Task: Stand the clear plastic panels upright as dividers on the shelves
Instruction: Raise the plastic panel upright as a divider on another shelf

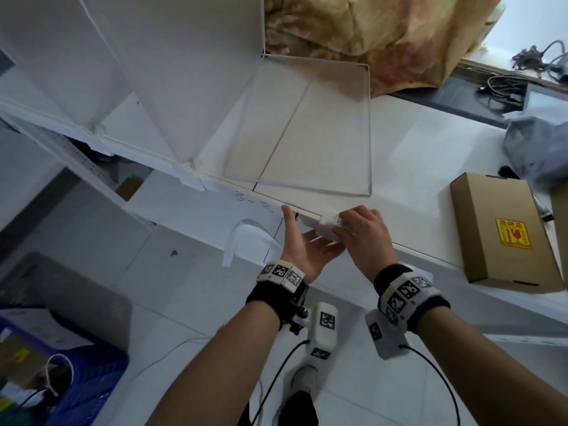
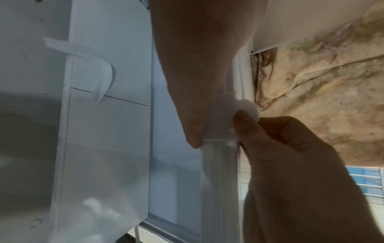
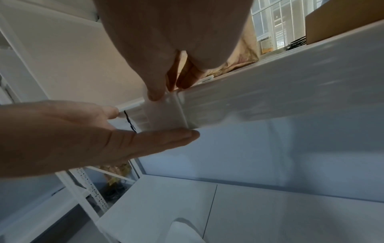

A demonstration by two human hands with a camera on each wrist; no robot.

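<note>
Clear panel (image 1: 310, 130) upright on shelf (image 1: 408, 167), long axis away from person; right hand (image 1: 362, 230) pinches white clip (image 1: 329, 222) at front edge, nearer; left hand (image 1: 304, 244) flat, fingers straight, supports below

right hand (image 1: 364, 232) fingertips: hidden behind the white clip (image 1: 329, 225)
cardboard box (image 1: 504, 232): label print too small to be read

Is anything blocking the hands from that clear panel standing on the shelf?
Nothing visible does. The clear panel stands upright on the shelf, apart from the cardboard box off to the right. Both hands are at the shelf's front edge: the right hand pinches a small white clip, and the left hand is open beneath it.
</note>
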